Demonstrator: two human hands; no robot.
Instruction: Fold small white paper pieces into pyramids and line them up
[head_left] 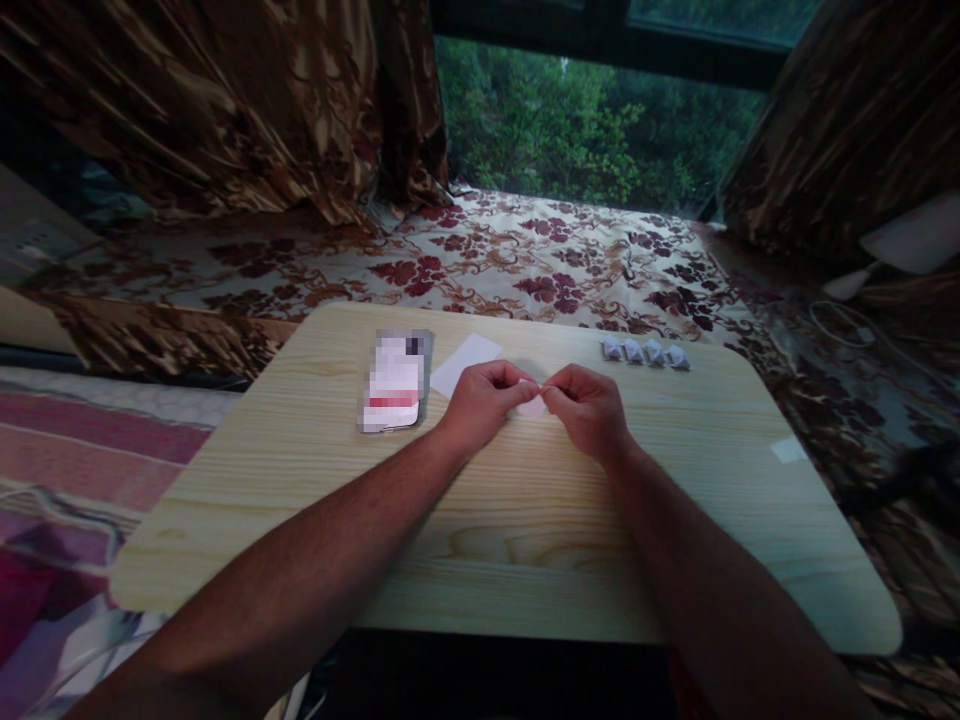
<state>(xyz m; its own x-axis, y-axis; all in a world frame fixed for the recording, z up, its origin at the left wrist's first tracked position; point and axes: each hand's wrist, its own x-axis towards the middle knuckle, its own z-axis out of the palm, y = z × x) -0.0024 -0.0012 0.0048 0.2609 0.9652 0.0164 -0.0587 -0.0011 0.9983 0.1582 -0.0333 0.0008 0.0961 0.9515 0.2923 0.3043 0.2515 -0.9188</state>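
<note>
Between my hands, over the middle of the table, is a small piece of white paper (532, 404). My left hand (487, 400) pinches its left side between thumb and fingers. On the other side, my right hand (589, 405) has its fingertips closed on the paper too, and the two hands' fingertips nearly meet. Fingers cover much of the paper, so its folds cannot be made out. Just behind my left hand lies a flat white sheet (465, 360), partly hidden by that hand. Several small folded paper shapes (645, 352) sit in a row at the back right.
A phone (394, 380), blurred out in part, lies left of my hands on the wooden table (300, 480). A white slip (787, 450) is near the right edge. Beyond stands a ledge with floral cloth (540, 260), under a window between curtains (300, 100).
</note>
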